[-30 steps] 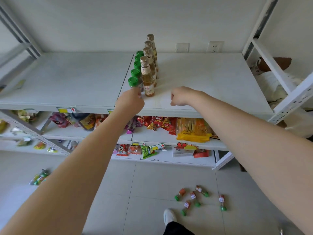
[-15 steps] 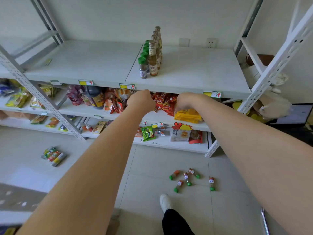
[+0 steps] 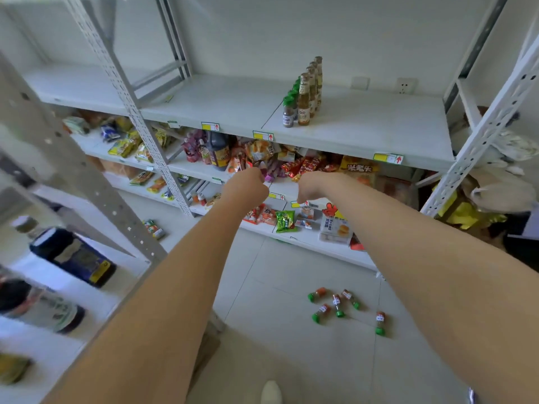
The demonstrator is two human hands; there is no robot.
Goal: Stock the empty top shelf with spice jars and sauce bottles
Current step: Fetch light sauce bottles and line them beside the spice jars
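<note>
Both the left hand (image 3: 248, 185) and right hand (image 3: 309, 186) are curled into empty-looking fists, while the spice jars (image 3: 338, 306) lie on the floor (image 3: 277, 287) at 5 o'clock, probably light, rigid and slippery, best gripped round the body below the cap.

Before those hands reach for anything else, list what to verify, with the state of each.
1. Hands free: cannot tell; left hand and right hand curl away from the camera.
2. Stock to fetch: ok; five floor jars lie on the tiles.
3. Room on the top shelf: ok; bare to the right of the rows.
4. Rows standing: ok; shelf jars and sauce bottles are upright, side by side.
5. Hands at the floor jars: not ok; both are raised in front of the shelves.
</note>
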